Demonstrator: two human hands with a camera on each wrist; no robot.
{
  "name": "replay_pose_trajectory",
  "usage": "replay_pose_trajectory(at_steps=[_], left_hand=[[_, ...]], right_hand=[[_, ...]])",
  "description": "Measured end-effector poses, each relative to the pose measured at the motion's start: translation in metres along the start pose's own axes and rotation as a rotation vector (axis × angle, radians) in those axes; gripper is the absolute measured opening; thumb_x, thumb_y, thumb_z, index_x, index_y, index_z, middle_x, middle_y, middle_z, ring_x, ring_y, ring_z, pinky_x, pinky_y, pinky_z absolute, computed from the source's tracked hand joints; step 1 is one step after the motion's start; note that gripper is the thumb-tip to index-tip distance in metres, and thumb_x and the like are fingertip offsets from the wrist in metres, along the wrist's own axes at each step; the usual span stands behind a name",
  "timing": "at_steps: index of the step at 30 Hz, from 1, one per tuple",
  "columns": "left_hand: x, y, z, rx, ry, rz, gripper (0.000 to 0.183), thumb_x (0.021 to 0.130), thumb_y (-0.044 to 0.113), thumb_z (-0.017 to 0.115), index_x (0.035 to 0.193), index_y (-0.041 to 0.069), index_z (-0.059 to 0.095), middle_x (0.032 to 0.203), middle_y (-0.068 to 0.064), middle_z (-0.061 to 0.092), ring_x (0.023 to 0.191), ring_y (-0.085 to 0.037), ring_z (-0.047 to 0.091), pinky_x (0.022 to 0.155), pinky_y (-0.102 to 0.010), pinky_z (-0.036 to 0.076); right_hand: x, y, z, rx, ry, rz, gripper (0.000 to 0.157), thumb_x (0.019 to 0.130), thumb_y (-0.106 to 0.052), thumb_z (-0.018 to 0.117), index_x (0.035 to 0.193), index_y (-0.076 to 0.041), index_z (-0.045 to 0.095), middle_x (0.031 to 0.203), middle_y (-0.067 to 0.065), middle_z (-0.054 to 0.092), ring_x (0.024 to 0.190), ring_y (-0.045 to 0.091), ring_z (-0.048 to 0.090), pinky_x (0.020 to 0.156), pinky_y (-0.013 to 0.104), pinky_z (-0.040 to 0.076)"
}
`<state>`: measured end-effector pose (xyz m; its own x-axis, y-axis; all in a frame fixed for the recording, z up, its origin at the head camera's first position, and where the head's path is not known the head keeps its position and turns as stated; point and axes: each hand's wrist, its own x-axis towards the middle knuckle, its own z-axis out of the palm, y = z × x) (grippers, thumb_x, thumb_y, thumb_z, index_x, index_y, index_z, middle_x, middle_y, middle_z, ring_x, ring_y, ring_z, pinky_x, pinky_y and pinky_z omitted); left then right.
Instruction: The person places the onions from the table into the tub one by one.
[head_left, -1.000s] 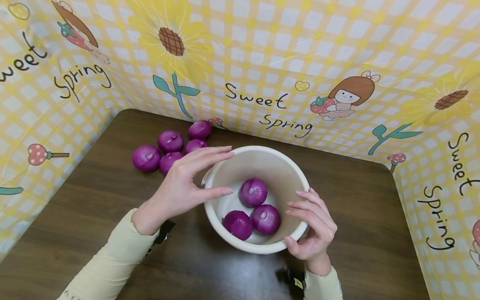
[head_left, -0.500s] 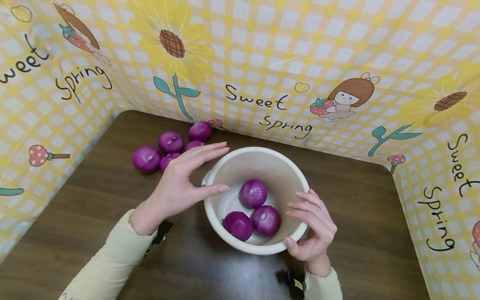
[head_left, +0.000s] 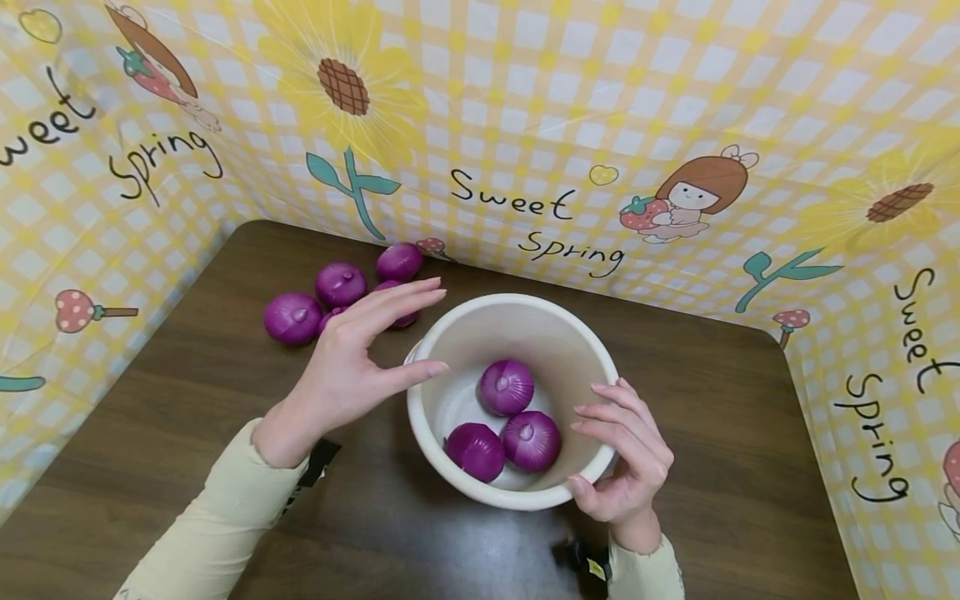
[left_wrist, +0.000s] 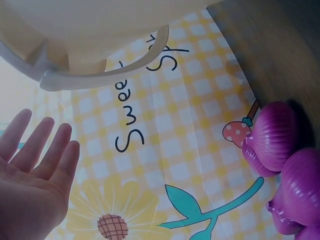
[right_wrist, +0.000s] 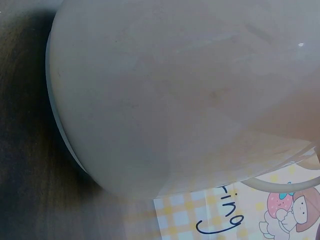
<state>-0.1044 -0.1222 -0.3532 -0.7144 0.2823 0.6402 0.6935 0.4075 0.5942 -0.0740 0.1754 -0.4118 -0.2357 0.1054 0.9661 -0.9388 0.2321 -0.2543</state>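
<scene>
A cream bucket [head_left: 444,467] stands on the table with three purple onions [head_left: 531,440] on its bottom. My right hand [head_left: 628,450] holds its right rim, fingertips reaching over the edge and thumb at the front. At the left rim my left hand [head_left: 341,367] is raised with nothing in it, its fingers extended and thumb spread, the thumb tip overlapping the bucket's edge. Several more purple onions [head_left: 293,317] lie behind the left hand, some partly hidden by it. In the left wrist view the bucket's handle [left_wrist: 115,77] hangs beyond the fingers.
The dark wooden table [head_left: 712,417] has a back edge meeting a yellow checked cloth [head_left: 525,108] printed with sunflowers and lettering. That cloth also rises along the left and right sides.
My left hand has drawn slightly left, away from the bucket's opening, uncovering more of the rim. The right hand, bucket and onions stay where they were.
</scene>
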Motion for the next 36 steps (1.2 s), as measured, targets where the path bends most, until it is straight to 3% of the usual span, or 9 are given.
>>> replay_pose_trajectory(at_steps=[3,7,12,21,36], left_hand=[[0.000,-0.003,-0.001,-0.018,0.019,0.002,0.066,0.084,0.050,0.082,0.134,0.010,0.068,0.141,-0.004,0.061,0.132,-0.026,0.053,0.111,-0.038,0.040],[0.000,-0.008,-0.004,-0.030,0.042,-0.001,0.065,0.076,0.027,0.093,0.132,0.008,0.068,0.139,-0.006,0.062,0.131,-0.026,0.054,0.110,-0.036,0.041],[0.000,-0.016,-0.008,0.002,0.073,-0.026,0.068,0.068,0.009,0.095,0.131,0.007,0.069,0.137,-0.007,0.063,0.130,-0.027,0.056,0.111,-0.035,0.041],[-0.001,-0.026,-0.021,0.063,0.112,-0.075,0.064,0.073,0.007,0.092,0.133,0.010,0.069,0.138,0.000,0.063,0.129,-0.020,0.056,0.110,-0.033,0.042],[-0.005,-0.037,-0.027,0.074,0.148,-0.147,0.061,0.074,0.002,0.091,0.131,0.012,0.071,0.134,0.001,0.065,0.127,-0.019,0.058,0.108,-0.028,0.042]], right_hand=[[0.000,0.000,0.000,-0.001,0.001,-0.003,0.056,0.083,-0.047,0.076,0.064,0.005,0.067,0.070,0.020,0.068,0.082,0.043,0.066,0.098,0.051,0.050],[0.000,0.001,0.000,-0.001,0.001,-0.003,0.056,0.083,-0.047,0.076,0.064,0.005,0.068,0.070,0.020,0.068,0.082,0.043,0.067,0.098,0.052,0.050],[0.000,0.001,0.000,0.001,0.003,-0.001,0.055,0.083,-0.046,0.076,0.064,0.005,0.068,0.070,0.020,0.068,0.083,0.042,0.067,0.098,0.052,0.050],[0.000,0.001,0.000,0.001,0.005,-0.005,0.056,0.083,-0.047,0.076,0.064,0.006,0.067,0.070,0.020,0.068,0.083,0.043,0.067,0.097,0.052,0.050],[-0.001,0.000,-0.001,-0.003,0.002,-0.008,0.056,0.083,-0.047,0.076,0.065,0.006,0.068,0.070,0.020,0.068,0.083,0.043,0.067,0.098,0.052,0.050]])
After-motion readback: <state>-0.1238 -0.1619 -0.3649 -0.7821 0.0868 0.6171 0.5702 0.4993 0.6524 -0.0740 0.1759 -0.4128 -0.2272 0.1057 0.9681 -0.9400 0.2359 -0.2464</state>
